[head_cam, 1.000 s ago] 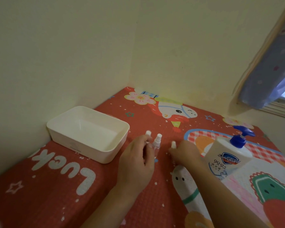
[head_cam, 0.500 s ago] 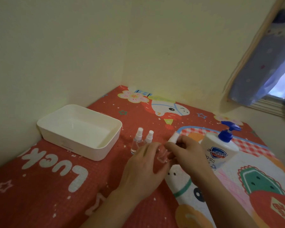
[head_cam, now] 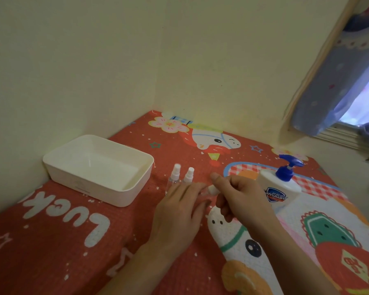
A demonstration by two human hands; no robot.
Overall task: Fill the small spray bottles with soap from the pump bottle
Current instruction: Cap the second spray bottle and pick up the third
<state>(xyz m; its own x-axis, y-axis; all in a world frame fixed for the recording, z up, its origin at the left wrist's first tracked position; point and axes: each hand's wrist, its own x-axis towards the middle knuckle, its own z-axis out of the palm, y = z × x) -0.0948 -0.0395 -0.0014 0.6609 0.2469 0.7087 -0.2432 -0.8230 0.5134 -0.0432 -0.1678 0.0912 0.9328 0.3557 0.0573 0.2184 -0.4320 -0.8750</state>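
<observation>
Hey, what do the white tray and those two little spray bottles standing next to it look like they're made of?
White tray: likely molded plastic, smooth with a soft sheen, rounded corners, thin even walls. Two small spray bottles: clear see-through bodies, probably plastic though glass can't be ruled out, with opaque white tops that look like plastic.

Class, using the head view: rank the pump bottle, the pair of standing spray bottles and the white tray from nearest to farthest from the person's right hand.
1. Pump bottle: just right of the right hand, almost beside it.
2. Standing spray bottles: to its left, beyond the left hand.
3. White tray: far left, by the wall.
</observation>
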